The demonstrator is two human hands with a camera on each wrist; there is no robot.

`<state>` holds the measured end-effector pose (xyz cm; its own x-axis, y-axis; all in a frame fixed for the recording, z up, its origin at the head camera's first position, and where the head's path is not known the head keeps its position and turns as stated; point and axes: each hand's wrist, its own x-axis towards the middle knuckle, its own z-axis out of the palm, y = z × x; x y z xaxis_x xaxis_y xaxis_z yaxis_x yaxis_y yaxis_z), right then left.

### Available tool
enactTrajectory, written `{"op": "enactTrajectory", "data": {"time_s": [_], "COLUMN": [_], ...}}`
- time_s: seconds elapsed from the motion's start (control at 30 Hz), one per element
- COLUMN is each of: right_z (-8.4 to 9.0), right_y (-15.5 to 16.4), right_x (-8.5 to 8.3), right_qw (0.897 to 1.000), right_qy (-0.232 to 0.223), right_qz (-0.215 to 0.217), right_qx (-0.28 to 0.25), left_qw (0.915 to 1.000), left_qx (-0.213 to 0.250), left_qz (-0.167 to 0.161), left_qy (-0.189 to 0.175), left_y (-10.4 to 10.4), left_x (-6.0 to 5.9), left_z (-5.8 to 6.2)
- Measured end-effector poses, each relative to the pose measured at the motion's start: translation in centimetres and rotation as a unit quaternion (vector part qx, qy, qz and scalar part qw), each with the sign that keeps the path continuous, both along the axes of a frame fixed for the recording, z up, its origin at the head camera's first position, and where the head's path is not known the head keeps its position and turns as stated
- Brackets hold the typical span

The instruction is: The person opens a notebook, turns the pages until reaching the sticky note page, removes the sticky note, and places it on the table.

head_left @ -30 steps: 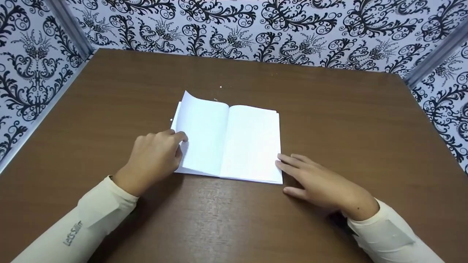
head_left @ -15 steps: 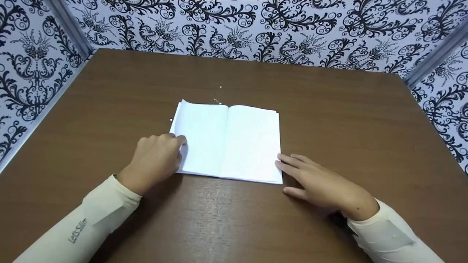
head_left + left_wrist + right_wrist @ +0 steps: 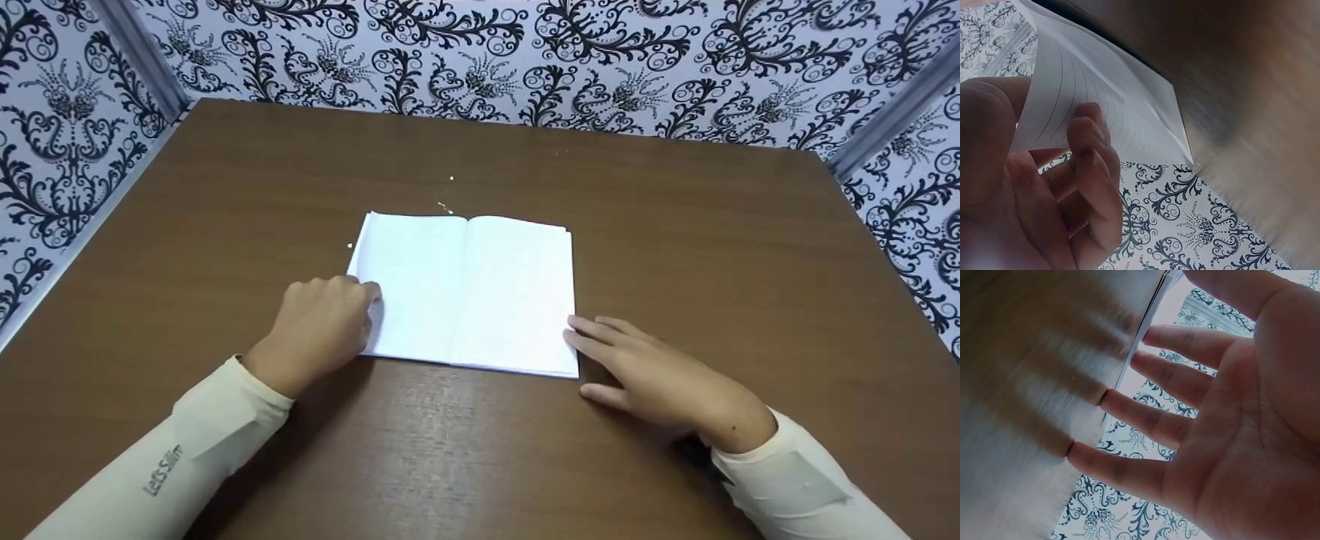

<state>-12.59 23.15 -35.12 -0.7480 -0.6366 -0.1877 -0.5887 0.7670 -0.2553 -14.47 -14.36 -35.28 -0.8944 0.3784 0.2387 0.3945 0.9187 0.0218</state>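
Note:
A notebook (image 3: 517, 292) lies open on the brown table, both facing pages looking white from the head view. At its left edge, my left hand (image 3: 321, 326) pinches the edge of a left-side page, fingers curled. The left wrist view shows this lined page (image 3: 1050, 107) bowed away from the sheets under it, between the thumb and fingers of my left hand (image 3: 1067, 185). My right hand (image 3: 652, 375) touches the notebook's lower right edge with its fingers spread and nearly straight. In the right wrist view, some fingertips of my right hand (image 3: 1202, 405) meet the tabletop.
The wooden table (image 3: 675, 225) extends around the notebook on all sides. Small white specks (image 3: 445, 208) lie just beyond the notebook. Patterned black-and-white wall covering (image 3: 480, 67) borders the table at the back and both sides.
The left page's raised upper corner has come down and now lies nearly flat. My left hand has shifted slightly down and right with it. My right hand has stayed put.

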Motion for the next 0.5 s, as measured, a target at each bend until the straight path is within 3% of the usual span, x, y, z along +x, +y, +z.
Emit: {"op": "enactTrajectory", "data": {"time_s": [0.27, 0.5], "right_z": [0.10, 0.13], "right_y": [-0.12, -0.04], "right_x": [-0.02, 0.00], "right_qw": [1.000, 1.000], "right_qy": [0.002, 0.000], "right_qz": [0.006, 0.004], "right_qx": [-0.003, 0.001], "left_qw": [0.9997, 0.9991], "left_qx": [-0.016, -0.040], "left_qz": [-0.003, 0.003], "left_qy": [-0.017, 0.011], "left_y": [-0.26, -0.28], "left_x": [0.38, 0.49], "left_z": [-0.07, 0.29]}}
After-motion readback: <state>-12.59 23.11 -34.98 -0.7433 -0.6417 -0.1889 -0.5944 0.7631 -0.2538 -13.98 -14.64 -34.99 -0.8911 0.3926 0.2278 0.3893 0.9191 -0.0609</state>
